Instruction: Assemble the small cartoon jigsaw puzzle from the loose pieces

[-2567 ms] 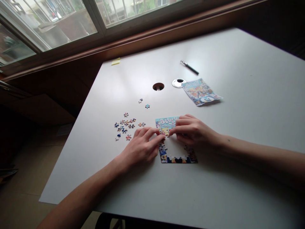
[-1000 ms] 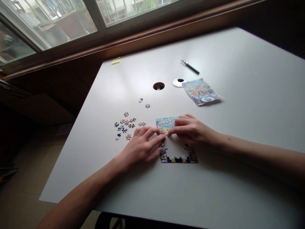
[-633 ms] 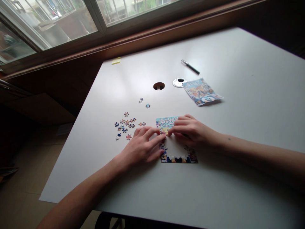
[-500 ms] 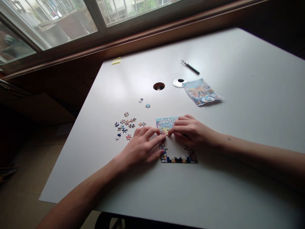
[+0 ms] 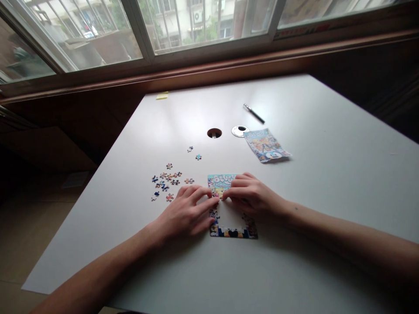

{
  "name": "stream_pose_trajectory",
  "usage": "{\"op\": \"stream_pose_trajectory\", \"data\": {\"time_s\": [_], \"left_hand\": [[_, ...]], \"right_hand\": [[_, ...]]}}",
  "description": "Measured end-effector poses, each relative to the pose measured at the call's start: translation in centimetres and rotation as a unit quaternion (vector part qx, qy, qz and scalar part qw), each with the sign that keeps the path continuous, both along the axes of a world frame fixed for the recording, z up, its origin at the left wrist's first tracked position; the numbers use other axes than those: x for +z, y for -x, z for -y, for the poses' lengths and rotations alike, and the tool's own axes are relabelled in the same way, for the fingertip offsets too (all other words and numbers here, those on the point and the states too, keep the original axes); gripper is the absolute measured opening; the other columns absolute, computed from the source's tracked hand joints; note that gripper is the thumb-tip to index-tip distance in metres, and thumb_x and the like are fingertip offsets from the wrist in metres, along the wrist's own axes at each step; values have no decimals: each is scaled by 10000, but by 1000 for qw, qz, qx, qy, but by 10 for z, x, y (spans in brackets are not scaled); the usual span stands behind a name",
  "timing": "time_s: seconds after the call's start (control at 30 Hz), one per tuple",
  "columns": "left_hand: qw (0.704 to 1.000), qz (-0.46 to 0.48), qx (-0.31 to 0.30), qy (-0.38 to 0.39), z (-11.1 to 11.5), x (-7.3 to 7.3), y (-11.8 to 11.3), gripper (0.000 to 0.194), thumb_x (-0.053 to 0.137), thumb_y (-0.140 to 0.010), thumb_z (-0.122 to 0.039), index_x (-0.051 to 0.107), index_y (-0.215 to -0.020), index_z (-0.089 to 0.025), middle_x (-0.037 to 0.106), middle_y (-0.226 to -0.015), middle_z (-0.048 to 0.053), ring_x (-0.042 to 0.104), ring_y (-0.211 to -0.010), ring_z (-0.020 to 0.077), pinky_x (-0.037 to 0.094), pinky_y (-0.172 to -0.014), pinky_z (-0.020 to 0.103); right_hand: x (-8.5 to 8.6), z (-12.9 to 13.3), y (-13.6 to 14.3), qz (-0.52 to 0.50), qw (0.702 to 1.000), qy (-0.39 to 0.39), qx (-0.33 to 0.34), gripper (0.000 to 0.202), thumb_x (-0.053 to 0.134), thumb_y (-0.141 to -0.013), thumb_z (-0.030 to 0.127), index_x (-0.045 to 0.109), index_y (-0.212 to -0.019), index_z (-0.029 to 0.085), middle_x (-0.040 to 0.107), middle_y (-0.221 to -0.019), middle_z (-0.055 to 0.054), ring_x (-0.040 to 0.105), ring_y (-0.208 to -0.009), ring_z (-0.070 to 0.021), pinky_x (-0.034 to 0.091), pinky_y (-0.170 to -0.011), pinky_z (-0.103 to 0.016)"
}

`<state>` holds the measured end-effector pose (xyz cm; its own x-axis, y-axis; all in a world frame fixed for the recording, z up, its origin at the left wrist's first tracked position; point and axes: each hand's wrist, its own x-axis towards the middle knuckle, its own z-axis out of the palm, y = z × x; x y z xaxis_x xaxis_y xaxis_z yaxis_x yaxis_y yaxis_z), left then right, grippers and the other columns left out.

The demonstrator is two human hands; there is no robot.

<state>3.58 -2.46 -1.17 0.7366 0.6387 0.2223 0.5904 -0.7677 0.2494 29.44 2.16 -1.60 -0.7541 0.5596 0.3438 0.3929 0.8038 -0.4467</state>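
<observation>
Loosely curled, left hand (image 5: 189, 210) and right hand (image 5: 257, 196) touch the puzzle (image 5: 233, 233), any hold unclear.

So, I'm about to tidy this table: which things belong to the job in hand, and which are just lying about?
Belong to the job:
partly assembled puzzle
loose pieces
picture sheet, probably the guide

Just lying about, it seems:
pen
round metal cover
yellow slip

free lane on tbl (image 5: 327, 174) R of flyer (image 5: 266, 145), loose pcs (image 5: 168, 177) blocking just past L hand (image 5: 190, 210)
</observation>
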Motion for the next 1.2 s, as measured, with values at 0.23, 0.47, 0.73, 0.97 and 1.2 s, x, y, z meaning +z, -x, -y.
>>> {"op": "stream_pose_trajectory", "data": {"time_s": [0.23,0.47,0.73,0.97,1.2], "left_hand": [[1000,1,3,-16,0,0,-1,464,549,-929,-342,501,-1377,-231,539,-1301,115,464,-1197,285,405,-1007,459],[1000,-2,7,-31,-1,-4,-2,610,590,-896,-460,432,-1442,-238,428,-1482,131,340,-1388,336,335,-1111,522],[1000,1,18,-17,1,-3,-3,683,584,-873,-549,419,-1446,-216,403,-1508,153,328,-1411,344,299,-1139,565],[1000,16,26,-4,1,-3,-3,728,624,-836,-557,417,-1446,-218,395,-1511,155,328,-1411,355,295,-1142,586],[1000,6,22,-20,0,-4,-3,703,598,-857,-552,415,-1446,-213,403,-1503,160,328,-1415,345,259,-1165,581]], "right_hand": [[-3,0,1,-4,1000,-30,-6,227,542,-853,106,710,-949,225,620,-725,-18,492,-710,-160,333,-737,-308],[-1,3,1,3,998,-59,-11,231,531,-847,110,699,-951,231,607,-731,-21,499,-723,-163,337,-732,-307],[-3,3,2,4,995,-96,-31,239,504,-842,97,686,-935,220,613,-722,-20,488,-707,-165,321,-710,-312],[-1,4,1,-3,992,-114,-46,231,487,-835,97,669,-932,201,625,-708,-25,491,-692,-171,318,-685,-318],[0,4,0,-8,993,-112,-47,223,487,-828,88,659,-911,202,625,-683,-10,484,-665,-161,308,-687,-315]]}}
